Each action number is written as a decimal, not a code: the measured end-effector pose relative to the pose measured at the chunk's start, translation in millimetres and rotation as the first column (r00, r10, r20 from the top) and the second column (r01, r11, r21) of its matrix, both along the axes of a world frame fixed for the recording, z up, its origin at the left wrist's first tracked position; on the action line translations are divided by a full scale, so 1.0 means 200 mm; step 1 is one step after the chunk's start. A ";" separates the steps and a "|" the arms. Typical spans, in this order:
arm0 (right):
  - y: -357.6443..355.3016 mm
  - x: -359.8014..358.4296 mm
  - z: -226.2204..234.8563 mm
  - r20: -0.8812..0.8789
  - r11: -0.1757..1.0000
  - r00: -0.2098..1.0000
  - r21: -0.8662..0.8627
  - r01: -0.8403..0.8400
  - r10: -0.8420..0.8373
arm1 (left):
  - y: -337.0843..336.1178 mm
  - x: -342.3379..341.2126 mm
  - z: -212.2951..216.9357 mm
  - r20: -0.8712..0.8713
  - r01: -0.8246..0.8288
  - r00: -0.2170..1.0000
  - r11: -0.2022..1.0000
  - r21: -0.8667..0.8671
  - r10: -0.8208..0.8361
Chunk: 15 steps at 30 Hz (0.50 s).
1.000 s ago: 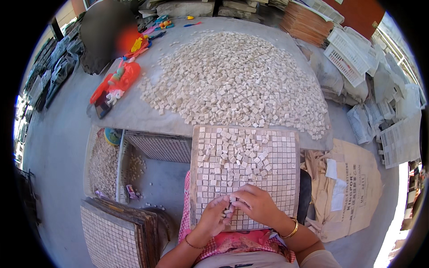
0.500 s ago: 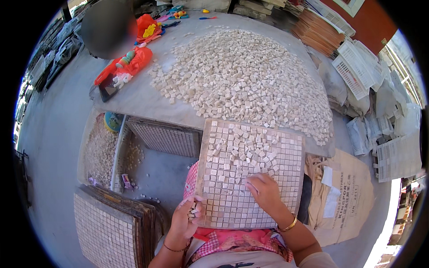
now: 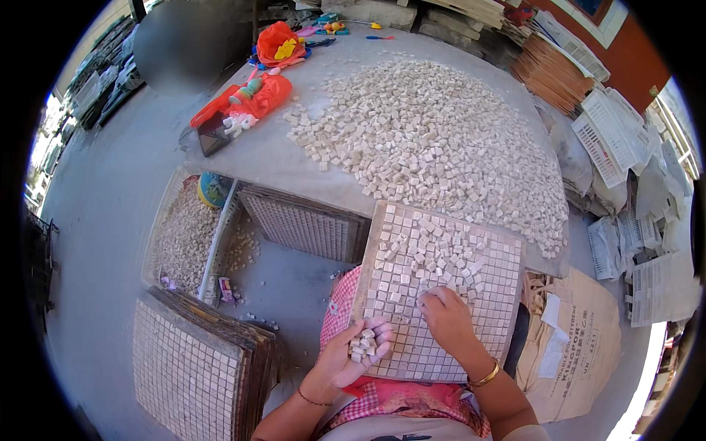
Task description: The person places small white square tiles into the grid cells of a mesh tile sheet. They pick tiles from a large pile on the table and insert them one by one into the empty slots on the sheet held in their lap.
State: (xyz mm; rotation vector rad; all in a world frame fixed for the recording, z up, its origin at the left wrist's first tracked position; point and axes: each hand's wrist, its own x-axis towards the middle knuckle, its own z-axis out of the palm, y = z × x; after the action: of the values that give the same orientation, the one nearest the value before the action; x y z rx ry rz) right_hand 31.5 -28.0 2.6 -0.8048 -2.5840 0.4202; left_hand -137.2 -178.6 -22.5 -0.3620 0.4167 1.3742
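Pale stone is what I see everywhere here, and the grid tray (image 3: pixel 491 273) on the lap is my landmark. My left hand (image 3: pixel 351 351) sits at the tray's near-left corner, palm up and cupped half open, with a small clutch of tiles (image 3: pixel 363 344) lying in it. My right hand (image 3: pixel 447 317) lies flat on the tray's middle, fingers (image 3: pixel 429 297) curled down onto the set tiles; I cannot tell whether they pinch one. A gold bangle (image 3: pixel 483 378) circles that wrist. Loose tiles (image 3: pixel 434 250) lie scattered over the tray's far half, while its near rows are filled. Beyond the tray's far edge a table (image 3: pixel 257 154) carries a broad heap (image 3: pixel 441 132) of the same tiles, with red bags (image 3: pixel 254 99) at its far-left corner. Left of the tray a basket (image 3: pixel 184 235) holds more pieces, and a stack of filled trays (image 3: pixel 195 360) stands nearer on that side. Right of the tray lies a paper sack (image 3: pixel 570 331).
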 end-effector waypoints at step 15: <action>-0.18 -0.04 0.34 -0.236 0.900 0.966 -0.391 -0.195 0.107 | 0.01 -0.09 -0.01 0.235 -0.101 0.967 0.995 -0.007 0.100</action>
State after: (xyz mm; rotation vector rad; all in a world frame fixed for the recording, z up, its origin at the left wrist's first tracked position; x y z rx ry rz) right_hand 23.1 -64.0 70.1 -0.6452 -2.3959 1.0672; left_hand -156.1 -177.3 -25.3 -0.5423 0.2008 1.4105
